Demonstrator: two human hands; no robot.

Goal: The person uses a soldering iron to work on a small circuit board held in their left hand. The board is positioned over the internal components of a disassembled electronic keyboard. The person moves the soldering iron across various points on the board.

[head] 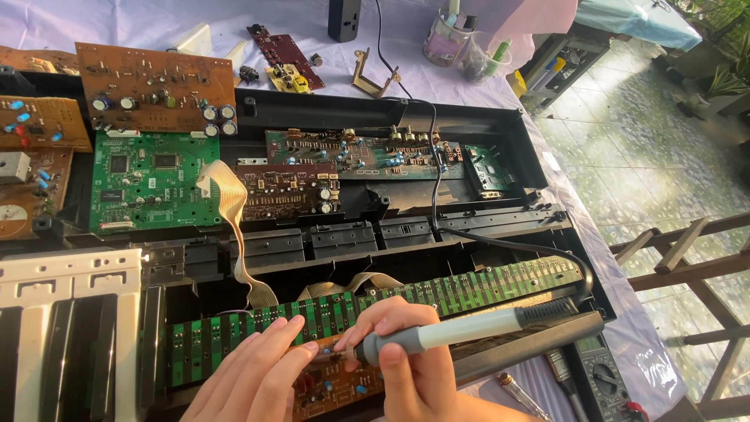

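Right hand (pixel 414 367) pinches a grey soldering iron (pixel 461 332) at lower centre, tip on a small brown circuit board (pixel 332 387). Left hand (pixel 254 375), fingers loosely spread, rests on that board beside the long green strip board (pixel 469 289) inside the black keyboard case (pixel 500 125).

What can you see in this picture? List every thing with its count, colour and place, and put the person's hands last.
Keyboard case: one, black, open across the table.
Long contact board: one, green, front of the case.
Large board: one, green, left.
Brown boards: several, top left.
Ribbon cable: one, beige, centre left.
Keys: white and black, bottom left.
Multimeter: one, dark, bottom right.
Soldering iron: one, grey, in the right hand.
Small board: one, brown, under the hands.
Left hand: fingertips on the small board.
Right hand: grip closed on the soldering iron.
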